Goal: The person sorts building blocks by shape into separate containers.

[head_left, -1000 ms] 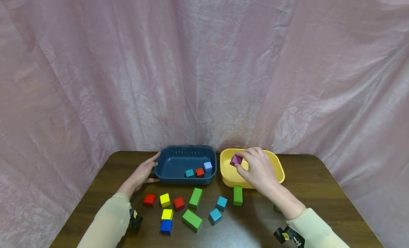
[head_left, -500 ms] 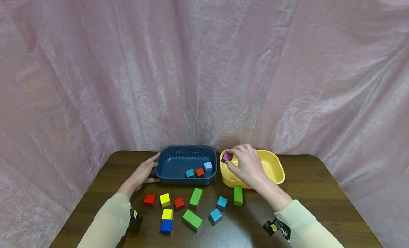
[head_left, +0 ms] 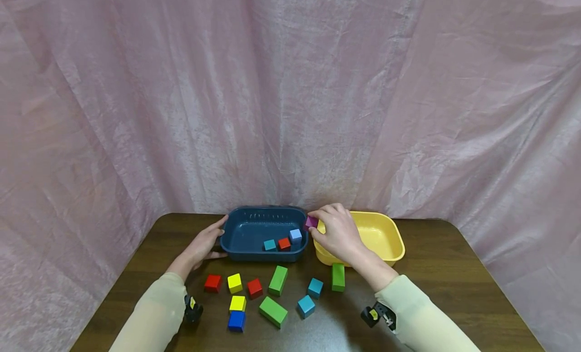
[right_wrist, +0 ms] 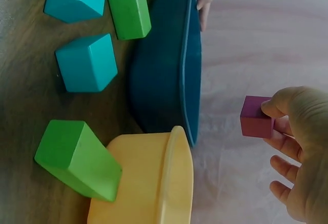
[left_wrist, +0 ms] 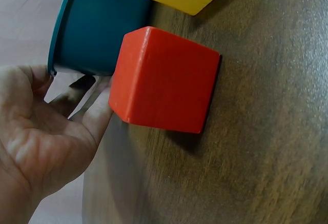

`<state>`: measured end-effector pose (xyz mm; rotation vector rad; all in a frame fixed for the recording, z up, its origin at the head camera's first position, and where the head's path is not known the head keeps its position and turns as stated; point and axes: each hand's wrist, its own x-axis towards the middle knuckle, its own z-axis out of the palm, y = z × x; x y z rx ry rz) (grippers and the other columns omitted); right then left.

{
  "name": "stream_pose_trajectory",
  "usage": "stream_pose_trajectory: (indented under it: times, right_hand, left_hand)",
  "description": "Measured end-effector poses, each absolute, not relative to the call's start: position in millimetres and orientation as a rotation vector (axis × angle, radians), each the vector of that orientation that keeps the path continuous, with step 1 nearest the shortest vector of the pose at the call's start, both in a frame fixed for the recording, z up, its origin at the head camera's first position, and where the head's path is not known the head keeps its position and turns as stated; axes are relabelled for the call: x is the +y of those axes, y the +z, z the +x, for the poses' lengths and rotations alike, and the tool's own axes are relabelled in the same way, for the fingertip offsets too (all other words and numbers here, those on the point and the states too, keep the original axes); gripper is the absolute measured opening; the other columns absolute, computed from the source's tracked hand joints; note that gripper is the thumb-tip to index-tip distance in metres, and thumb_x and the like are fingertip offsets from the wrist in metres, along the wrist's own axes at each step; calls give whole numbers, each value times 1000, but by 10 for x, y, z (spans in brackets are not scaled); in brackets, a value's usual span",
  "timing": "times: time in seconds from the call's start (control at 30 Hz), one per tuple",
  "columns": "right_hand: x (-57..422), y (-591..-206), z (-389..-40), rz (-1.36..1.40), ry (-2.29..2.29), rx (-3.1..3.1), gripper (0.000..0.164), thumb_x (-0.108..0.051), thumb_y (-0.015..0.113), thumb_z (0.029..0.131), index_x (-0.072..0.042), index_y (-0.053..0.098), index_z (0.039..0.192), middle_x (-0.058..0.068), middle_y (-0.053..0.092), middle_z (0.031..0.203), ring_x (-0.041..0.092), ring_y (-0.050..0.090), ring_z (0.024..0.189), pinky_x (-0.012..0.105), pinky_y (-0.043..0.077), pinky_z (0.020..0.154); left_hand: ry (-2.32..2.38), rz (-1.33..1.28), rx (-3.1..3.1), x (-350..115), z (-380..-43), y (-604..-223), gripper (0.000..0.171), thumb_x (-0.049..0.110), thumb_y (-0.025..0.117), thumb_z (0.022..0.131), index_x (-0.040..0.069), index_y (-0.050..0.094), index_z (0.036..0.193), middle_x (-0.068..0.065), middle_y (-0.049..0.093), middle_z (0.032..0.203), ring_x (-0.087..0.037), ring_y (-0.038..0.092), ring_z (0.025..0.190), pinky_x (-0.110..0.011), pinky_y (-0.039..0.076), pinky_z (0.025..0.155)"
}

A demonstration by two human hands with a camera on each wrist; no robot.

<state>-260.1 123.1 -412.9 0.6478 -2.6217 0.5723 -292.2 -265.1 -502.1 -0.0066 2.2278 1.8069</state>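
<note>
Between thumb and fingers my right hand (head_left: 337, 232) pinches a purple cube (head_left: 310, 222). In the right wrist view the purple cube (right_wrist: 257, 116) is held above the rims of both bins. From overhead it overlaps the right rim of the dark blue bin (head_left: 254, 231), while the hand lies over the left end of the yellow bin (head_left: 379, 241). My left hand (head_left: 201, 247) rests its spread fingers against the left end of the blue bin. A teal block (head_left: 270, 245), a red block (head_left: 284, 244) and a light blue cube (head_left: 295, 236) lie inside the blue bin.
In front of the bins lie red cubes (head_left: 213, 283), yellow cubes (head_left: 234, 283), a blue cube (head_left: 236, 321), light blue cubes (head_left: 306, 307) and green blocks (head_left: 273, 311). One green block (head_left: 338, 277) stands close to the yellow bin. A pink curtain (head_left: 290, 100) hangs behind the table.
My right hand has carried the purple cube leftward from over the yellow bin to the blue bin's right rim. My left hand has stayed in place.
</note>
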Motion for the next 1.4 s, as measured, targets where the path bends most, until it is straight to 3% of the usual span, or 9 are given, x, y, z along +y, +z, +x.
stream_pose_trajectory:
  times: [0.93,1.4]
  right_hand:
    - [926,-4405,-2771,747,451,-2675,29,-28,79,89,-15,77,115,4,70,111,27,55,104,47,46,90]
    - [943,-4433,-2764,729,497,-2681,37,-25,78,90,-11,75,124,6,70,118,29,55,108,47,45,96]
  left_hand:
    - [1816,-1,2221,-2648,-2922,-5042,59,20,33,109,28,19,166,-13,7,171,-46,35,143,-54,57,90]
    - [1810,6,2233,-2655,-2925,-5046,59,20,33,109,28,19,166,-15,10,170,-47,39,140,-54,57,89]
